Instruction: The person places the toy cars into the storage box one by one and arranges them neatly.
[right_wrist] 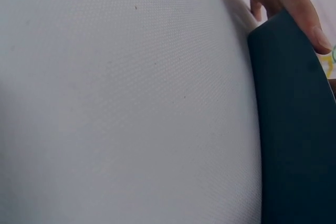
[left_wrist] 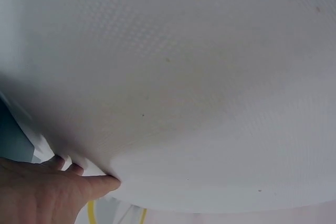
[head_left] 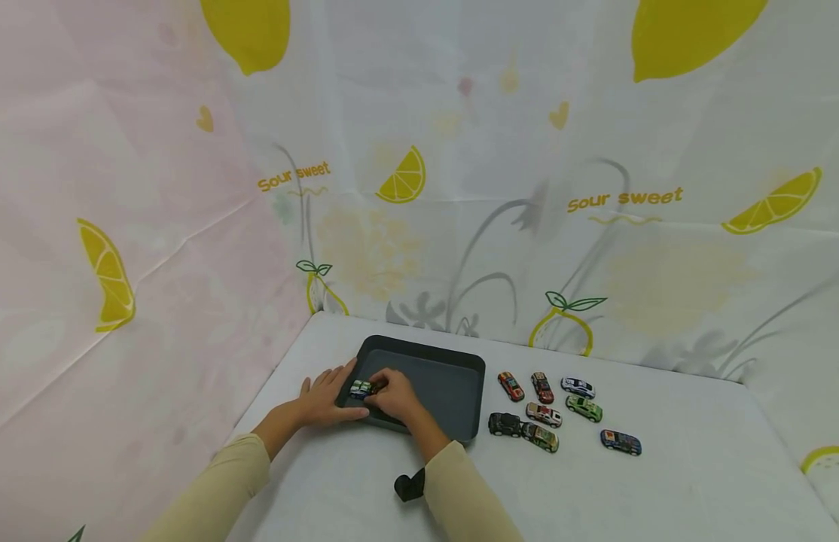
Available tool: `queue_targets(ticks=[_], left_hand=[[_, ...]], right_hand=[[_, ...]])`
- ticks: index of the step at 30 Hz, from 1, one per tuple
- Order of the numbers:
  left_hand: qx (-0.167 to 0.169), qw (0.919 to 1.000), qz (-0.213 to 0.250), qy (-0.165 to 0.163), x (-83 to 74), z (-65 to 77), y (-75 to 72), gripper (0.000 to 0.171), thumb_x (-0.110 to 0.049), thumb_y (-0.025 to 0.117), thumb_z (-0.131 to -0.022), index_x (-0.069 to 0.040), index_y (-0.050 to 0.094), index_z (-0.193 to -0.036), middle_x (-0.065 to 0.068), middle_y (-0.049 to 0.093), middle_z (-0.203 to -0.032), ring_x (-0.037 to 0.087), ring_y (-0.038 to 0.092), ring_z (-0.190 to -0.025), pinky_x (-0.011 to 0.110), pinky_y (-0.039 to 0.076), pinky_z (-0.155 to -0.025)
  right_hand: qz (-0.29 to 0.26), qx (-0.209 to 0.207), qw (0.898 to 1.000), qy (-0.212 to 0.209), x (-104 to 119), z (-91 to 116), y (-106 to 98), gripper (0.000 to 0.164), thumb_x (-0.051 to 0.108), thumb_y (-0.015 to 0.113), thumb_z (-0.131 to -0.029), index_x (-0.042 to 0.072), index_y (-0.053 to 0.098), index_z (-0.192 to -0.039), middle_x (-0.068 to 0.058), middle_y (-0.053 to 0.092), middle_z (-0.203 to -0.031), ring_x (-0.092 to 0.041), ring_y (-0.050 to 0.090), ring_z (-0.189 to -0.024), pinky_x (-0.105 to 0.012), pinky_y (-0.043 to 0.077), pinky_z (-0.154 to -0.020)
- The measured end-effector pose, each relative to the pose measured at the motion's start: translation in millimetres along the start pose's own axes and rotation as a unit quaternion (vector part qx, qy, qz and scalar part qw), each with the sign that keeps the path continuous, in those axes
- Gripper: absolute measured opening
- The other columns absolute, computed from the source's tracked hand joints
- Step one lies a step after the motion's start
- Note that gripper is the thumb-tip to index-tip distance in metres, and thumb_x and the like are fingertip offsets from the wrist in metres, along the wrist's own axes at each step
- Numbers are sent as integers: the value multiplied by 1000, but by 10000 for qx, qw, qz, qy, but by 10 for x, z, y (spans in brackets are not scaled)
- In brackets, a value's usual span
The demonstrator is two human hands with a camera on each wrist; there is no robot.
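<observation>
A dark grey tray (head_left: 433, 391) lies on the white-covered table. My left hand (head_left: 327, 399) rests at its left front corner, fingers spread and straight, thumb along the front rim. The same hand (left_wrist: 52, 190) appears at the lower left of the left wrist view. Inside the tray, my right hand (head_left: 395, 395) has its fingers curled and pinches a small dark toy car (head_left: 376, 387), mostly hidden by the fingertips. Just left of it are small white, green and blue toy cars (head_left: 360, 389), close together by the tray's left wall. The right wrist view shows the tray's outer side (right_wrist: 294, 124).
Right of the tray are several toy cars: an orange one (head_left: 511, 386), a red one (head_left: 542, 388), a white police-style one (head_left: 578, 387), a green one (head_left: 584, 408), a black one (head_left: 504, 424) and a blue one (head_left: 620, 442). Lemon-printed cloth (head_left: 460, 248) hangs behind the table.
</observation>
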State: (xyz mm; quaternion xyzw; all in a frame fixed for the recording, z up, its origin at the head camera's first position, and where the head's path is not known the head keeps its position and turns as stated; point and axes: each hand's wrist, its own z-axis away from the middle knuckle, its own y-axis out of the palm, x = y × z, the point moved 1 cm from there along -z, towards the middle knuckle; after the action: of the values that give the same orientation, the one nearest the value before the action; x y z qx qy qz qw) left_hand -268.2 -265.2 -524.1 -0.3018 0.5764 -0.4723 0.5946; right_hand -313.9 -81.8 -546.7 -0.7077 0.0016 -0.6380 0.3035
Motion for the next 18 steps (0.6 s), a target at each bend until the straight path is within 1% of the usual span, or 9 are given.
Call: queue_targets(ticks=[5, 13, 18], left_hand=[[9, 10000, -30, -45, 13, -25, 8, 108, -71, 63, -81, -18, 11, -160, 24, 29, -158, 46, 26, -145, 78, 13, -107], [37, 10000, -8, -31, 16, -16, 5, 108, -71, 63, -82, -19, 9, -160, 25, 27, -159, 47, 24, -146, 78, 12, -108], [60, 10000, -22, -28, 15, -18, 8, 108, -71, 62, -82, -19, 9, -160, 25, 27, -159, 46, 24, -146, 78, 12, -108]], right_hand=[[-23, -13, 10000, -32, -6, 4, -7, 27, 6, 79, -81, 4, 68, -105, -7, 65, -94, -13, 62, -80, -26, 53, -69], [36, 24, 10000, 5, 13, 12, -6, 28, 8, 79, -83, 5, 68, -108, -5, 64, -96, -12, 62, -82, -27, 53, -70], [34, 13, 10000, -9, 11, 13, -6, 28, 8, 78, -83, 5, 68, -109, -6, 65, -97, -14, 62, -83, -28, 54, -71]])
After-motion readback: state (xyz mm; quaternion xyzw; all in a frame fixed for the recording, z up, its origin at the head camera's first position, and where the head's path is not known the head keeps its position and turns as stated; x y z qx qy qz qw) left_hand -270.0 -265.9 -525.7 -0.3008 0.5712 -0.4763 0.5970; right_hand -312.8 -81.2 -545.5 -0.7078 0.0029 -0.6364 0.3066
